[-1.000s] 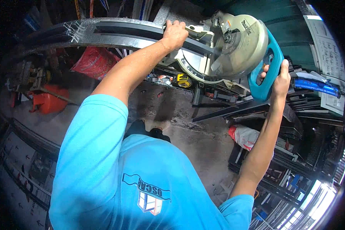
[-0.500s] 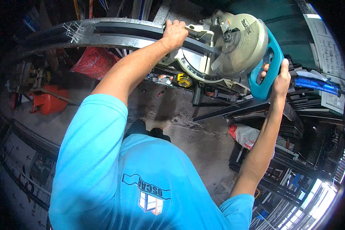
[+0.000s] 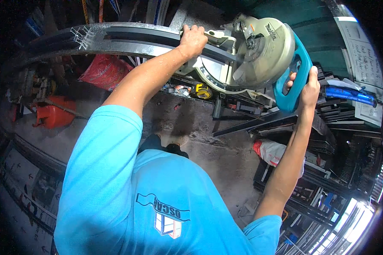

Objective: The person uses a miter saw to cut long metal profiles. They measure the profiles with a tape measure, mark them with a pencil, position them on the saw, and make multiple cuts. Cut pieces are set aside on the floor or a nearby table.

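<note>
A mitre saw [image 3: 266, 51] with a pale guard and a teal handle [image 3: 297, 78] stands at the upper middle right. My right hand [image 3: 307, 87] is wrapped round that handle. My left hand [image 3: 193, 41] is closed over a long dark metal profile [image 3: 144, 35], pressing it against the saw's fence [image 3: 221, 37]. The profile runs from the left along a metal bench and ends beneath the saw's guard. The guard hides the blade's lower part and the profile's end.
Below the saw sits a yellow and black tape measure [image 3: 201, 91]. A red sack [image 3: 106, 72] and an orange gas cylinder [image 3: 55, 112] stand at left. Right of me are stacked dark profiles [image 3: 319, 131], a white and red bag [image 3: 270, 151] and a blue roll [image 3: 351, 95].
The picture has shifted very slightly. Both hands keep their grip, with the saw head and the profile in nearly the same place.
</note>
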A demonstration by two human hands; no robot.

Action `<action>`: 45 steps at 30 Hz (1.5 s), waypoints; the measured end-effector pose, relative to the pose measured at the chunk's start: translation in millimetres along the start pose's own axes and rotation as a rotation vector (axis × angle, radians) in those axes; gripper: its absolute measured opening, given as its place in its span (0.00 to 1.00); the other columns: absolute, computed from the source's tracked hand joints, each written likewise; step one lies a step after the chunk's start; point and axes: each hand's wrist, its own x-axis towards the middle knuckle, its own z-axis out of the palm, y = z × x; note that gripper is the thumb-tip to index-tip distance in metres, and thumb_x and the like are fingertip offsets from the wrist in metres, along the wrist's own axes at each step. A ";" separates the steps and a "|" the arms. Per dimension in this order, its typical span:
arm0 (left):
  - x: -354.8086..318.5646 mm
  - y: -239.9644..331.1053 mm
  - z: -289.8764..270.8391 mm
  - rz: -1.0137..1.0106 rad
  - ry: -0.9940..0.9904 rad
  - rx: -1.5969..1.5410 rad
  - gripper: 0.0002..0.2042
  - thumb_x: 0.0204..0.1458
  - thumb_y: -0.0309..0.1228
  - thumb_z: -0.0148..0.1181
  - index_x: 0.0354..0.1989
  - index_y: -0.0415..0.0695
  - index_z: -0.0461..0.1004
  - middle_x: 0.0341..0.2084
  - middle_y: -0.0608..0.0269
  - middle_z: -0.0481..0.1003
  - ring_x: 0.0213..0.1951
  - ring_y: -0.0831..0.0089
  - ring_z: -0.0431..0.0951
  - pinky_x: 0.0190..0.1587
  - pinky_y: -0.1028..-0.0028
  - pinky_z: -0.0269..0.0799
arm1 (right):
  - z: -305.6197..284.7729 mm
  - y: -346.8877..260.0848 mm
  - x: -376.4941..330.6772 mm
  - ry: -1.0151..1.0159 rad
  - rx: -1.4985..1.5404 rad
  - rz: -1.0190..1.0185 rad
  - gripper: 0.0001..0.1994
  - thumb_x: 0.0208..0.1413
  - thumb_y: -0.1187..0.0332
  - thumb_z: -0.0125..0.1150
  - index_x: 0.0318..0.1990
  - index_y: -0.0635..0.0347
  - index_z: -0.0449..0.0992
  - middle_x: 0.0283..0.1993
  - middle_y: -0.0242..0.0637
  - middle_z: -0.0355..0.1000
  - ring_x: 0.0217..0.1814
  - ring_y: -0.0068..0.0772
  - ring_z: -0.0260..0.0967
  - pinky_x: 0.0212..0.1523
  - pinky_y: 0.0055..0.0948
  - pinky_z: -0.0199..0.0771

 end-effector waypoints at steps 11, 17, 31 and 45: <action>-1.0 0.7 -5.6 -0.001 -0.024 -0.002 0.16 0.36 0.29 0.75 0.37 0.43 0.85 0.44 0.58 0.75 0.52 0.58 0.74 0.54 0.46 0.65 | 2.2 -2.7 -2.4 0.020 -0.025 0.011 0.34 0.72 0.44 0.36 0.33 0.69 0.76 0.24 0.43 0.75 0.20 0.34 0.73 0.21 0.34 0.75; -1.6 3.9 -10.7 -0.005 -0.074 0.006 0.11 0.45 0.28 0.68 0.39 0.45 0.85 0.47 0.57 0.75 0.53 0.57 0.73 0.58 0.43 0.59 | 1.2 1.8 -7.0 0.012 -0.029 0.009 0.29 0.72 0.43 0.39 0.45 0.62 0.74 0.28 0.40 0.75 0.22 0.31 0.72 0.24 0.33 0.75; -2.4 0.9 -2.9 0.000 0.051 0.030 0.11 0.38 0.29 0.71 0.34 0.46 0.85 0.43 0.59 0.76 0.50 0.59 0.75 0.53 0.48 0.66 | 8.7 -0.7 -11.3 0.041 0.001 -0.015 0.33 0.73 0.44 0.36 0.33 0.67 0.75 0.24 0.42 0.74 0.19 0.33 0.73 0.20 0.33 0.75; -1.1 1.8 -4.1 0.003 0.014 0.037 0.12 0.39 0.29 0.71 0.35 0.46 0.85 0.43 0.59 0.76 0.50 0.58 0.76 0.55 0.45 0.66 | 7.7 5.2 -13.7 0.040 -0.045 -0.069 0.33 0.73 0.43 0.36 0.32 0.66 0.74 0.23 0.40 0.74 0.19 0.31 0.73 0.21 0.32 0.75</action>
